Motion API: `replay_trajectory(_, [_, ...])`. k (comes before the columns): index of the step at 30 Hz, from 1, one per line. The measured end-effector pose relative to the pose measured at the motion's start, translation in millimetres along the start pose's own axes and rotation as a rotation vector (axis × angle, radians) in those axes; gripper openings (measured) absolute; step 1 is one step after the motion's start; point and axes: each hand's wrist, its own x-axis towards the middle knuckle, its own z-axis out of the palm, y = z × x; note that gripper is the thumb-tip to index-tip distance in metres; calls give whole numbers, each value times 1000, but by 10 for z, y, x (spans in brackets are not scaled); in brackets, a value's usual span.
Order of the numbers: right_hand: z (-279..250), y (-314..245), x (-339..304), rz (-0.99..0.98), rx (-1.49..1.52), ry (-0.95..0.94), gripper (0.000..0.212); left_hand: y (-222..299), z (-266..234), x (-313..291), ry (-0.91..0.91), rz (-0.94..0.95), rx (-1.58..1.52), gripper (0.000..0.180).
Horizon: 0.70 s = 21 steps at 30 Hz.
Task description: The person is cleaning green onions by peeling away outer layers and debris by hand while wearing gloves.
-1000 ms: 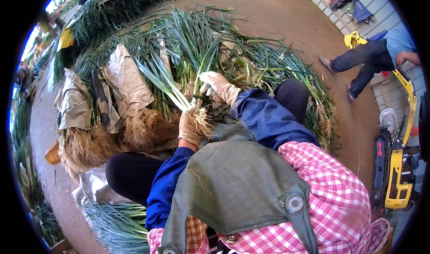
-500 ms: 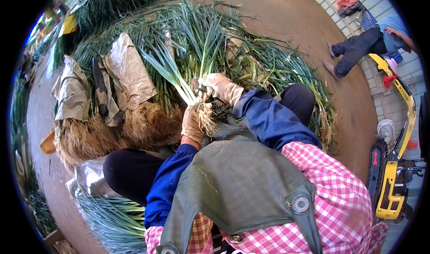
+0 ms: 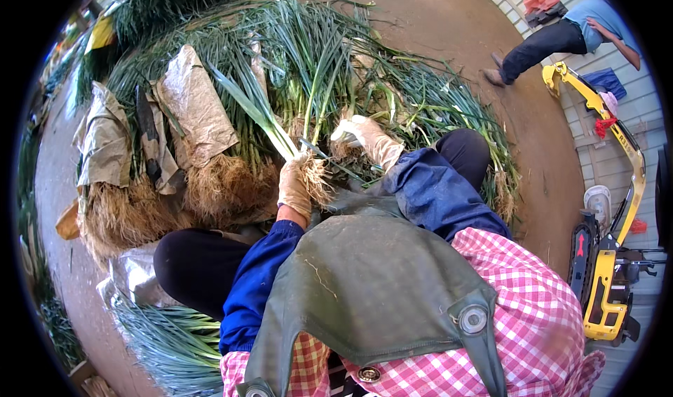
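Observation:
My left hand (image 3: 295, 187), in a tan glove, is closed round the white stems of a few green onions (image 3: 263, 120). Their leaves point up and to the left, and their pale roots (image 3: 317, 180) hang out beside the thumb. To the right, my gloved right hand (image 3: 371, 139) is apart from that bunch, low over the heap of loose green onions (image 3: 315, 53). Its fingers curl down beside a tuft of roots (image 3: 343, 150); whatever they grip is hidden beneath them.
At left stand root-down bundles in brown paper wraps (image 3: 196, 103), a dark-bladed knife (image 3: 148, 127) among them. More green onions (image 3: 168, 341) lie by my left knee. A yellow toy-like digger (image 3: 606, 295) stands at right, and a person in blue (image 3: 599, 18) is beyond it.
My right hand has left the roots by my left hand and moved right, to the heap. The left keeps its green onions. The person at upper right has shifted slightly.

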Motion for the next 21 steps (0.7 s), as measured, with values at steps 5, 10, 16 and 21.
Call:
replay_trajectory(5, [480, 87, -125, 299, 142, -254, 36, -63, 92, -27, -49, 35, 31, 18])
replay_trajectory(10, [468, -265, -310, 202, -251, -407, 28, -6, 66, -76, 27, 93, 135, 14])
replay_trajectory(16, [-139, -1172, -563, -345, 18, 113, 25, 61, -61, -103, 123, 110, 169, 14])
replay_trajectory(21, [-1698, -296, 160, -439, 745, -27, 35, 10, 277, -195, -19, 10, 197, 11])
